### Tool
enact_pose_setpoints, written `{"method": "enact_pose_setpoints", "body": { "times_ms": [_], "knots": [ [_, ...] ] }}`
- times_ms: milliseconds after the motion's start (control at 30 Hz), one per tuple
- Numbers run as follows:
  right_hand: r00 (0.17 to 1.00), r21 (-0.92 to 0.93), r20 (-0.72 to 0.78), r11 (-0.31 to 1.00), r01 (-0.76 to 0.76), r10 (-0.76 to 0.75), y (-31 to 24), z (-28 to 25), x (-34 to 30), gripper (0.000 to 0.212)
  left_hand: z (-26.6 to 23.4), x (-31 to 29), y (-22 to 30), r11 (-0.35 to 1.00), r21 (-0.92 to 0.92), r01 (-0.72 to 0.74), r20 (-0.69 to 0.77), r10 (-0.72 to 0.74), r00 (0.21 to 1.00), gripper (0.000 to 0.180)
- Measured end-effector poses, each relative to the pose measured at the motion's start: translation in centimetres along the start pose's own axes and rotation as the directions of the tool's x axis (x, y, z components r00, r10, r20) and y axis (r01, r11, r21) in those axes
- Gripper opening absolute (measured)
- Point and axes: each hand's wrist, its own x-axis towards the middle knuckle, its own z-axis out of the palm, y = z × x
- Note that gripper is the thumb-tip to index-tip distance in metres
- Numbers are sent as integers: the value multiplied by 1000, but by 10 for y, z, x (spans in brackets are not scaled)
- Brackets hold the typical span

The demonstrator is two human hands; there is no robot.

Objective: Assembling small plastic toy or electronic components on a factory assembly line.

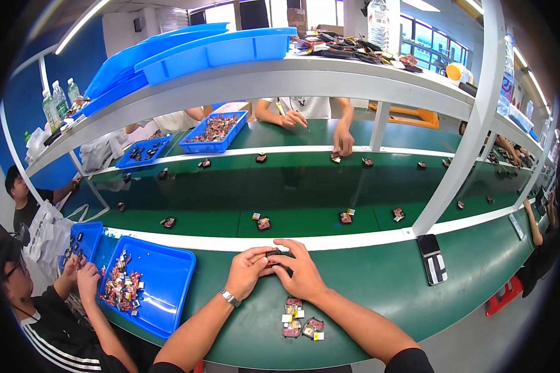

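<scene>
My left hand [245,273] and my right hand [300,273] meet over the green worktop [361,267], near its white far edge strip. Between their fingertips is a small black-cased circuit board module [272,254] with a bit of red, mostly covered by the fingers. Both hands are closed on it, thumbs toward each other. Just below my right hand, several similar modules lie grouped on the worktop, among them a red-and-black module [292,329] and a tilted module [313,327] with a yellow-and-white tab.
On the left stands a blue tray [174,292] holding loose red boards, beside a co-worker's hands [81,273]. Spaced modules, such as one module [264,222], lie on the green belt [218,199] ahead. A white shelf post [460,155] rises at right, near a black-and-white device [432,260].
</scene>
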Motion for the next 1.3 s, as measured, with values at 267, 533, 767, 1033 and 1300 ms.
{"method": "enact_pose_setpoints", "body": {
  "times_ms": [267,533,767,1033,1300],
  "knots": [
    [987,-117,-94,986,122,-133,4,-3,4,14,5,-1,2,1000,11,12,32,-13,999,27],
    [985,-152,-96,980,129,-145,1,1,3,15,2,-3,2,999,30,12,22,-13,1000,27],
    [999,-154,49,988,25,-17,0,-7,1,24,3,4,-2,999,46,9,-25,-8,1000,27],
    [1000,-231,4,973,16,-15,7,0,-7,31,1,5,0,990,142,18,59,-27,998,34],
    [915,-352,-357,934,55,-188,-31,-109,34,24,4,0,0,980,193,40,114,-63,991,30]
  ]
}}
